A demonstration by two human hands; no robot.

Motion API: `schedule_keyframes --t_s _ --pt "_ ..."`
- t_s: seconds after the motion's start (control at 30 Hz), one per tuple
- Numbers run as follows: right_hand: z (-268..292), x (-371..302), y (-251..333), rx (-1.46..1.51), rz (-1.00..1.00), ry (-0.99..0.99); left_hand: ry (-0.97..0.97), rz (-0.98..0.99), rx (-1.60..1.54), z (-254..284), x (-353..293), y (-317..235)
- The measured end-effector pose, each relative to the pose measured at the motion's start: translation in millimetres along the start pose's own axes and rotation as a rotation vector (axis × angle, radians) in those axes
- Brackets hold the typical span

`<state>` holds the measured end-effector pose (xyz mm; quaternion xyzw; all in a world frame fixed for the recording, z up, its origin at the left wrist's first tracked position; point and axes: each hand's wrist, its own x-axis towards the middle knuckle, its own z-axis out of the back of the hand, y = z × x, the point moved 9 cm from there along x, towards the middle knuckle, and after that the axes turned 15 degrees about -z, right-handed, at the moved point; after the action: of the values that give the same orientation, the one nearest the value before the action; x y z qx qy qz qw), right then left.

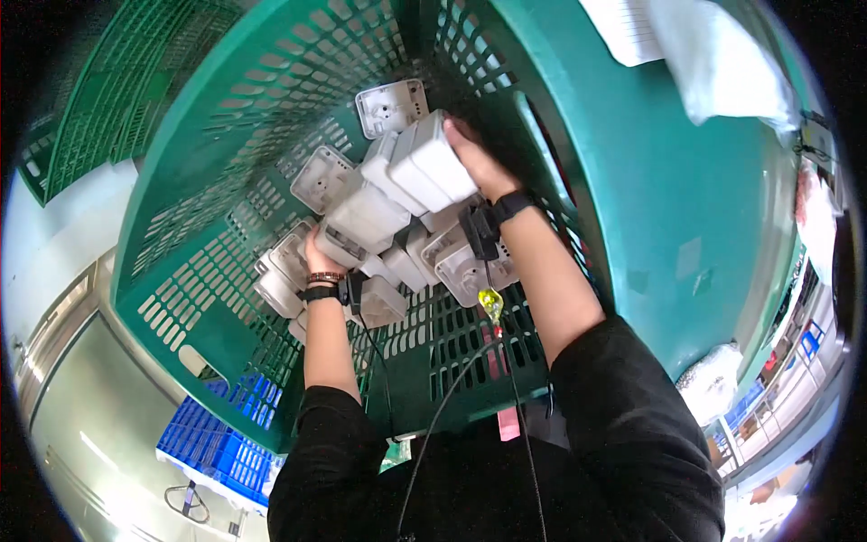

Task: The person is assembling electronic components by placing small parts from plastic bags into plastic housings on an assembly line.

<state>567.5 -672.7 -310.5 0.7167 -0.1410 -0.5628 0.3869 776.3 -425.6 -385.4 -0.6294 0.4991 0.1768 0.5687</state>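
Left hand [322, 258] and right hand [480, 164], part-curled, brace a row of white boxes [372, 213] from its 2 ends inside the green crate [212, 334], seemingly so it holds together (the left fingertips are hidden).

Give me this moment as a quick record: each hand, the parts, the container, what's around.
Left hand: against the lower-left end of a row of white housings; fingers partly hidden
Right hand: against the row's upper-right end
Other parts: more white housings, some open-side up
Container: green slotted crate
Nearby: blue crate, lower left
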Motion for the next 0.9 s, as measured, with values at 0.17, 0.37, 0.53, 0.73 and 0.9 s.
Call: schedule_keyframes --t_s 0.17,0.37,0.53,0.73,0.9 --pt "-29 -75 82 -0.258 0.182 -0.085 0.073 -0.114 -0.139 -13 -43 -51" --pt "-30 -211 178 -0.273 0.533 -0.17 0.165 -0.38 -0.209 -70 -151 -175" --pt "8 -353 269 0.063 0.729 -0.163 0.582 -0.536 -0.244 -178 -246 -254" --pt "112 -536 273 0.089 1.013 -0.5 1.121 -0.438 -0.116 -349 -374 -228" --pt "116 -655 200 0.19 0.958 -0.97 1.342 -0.045 0.23 -382 -451 -159"
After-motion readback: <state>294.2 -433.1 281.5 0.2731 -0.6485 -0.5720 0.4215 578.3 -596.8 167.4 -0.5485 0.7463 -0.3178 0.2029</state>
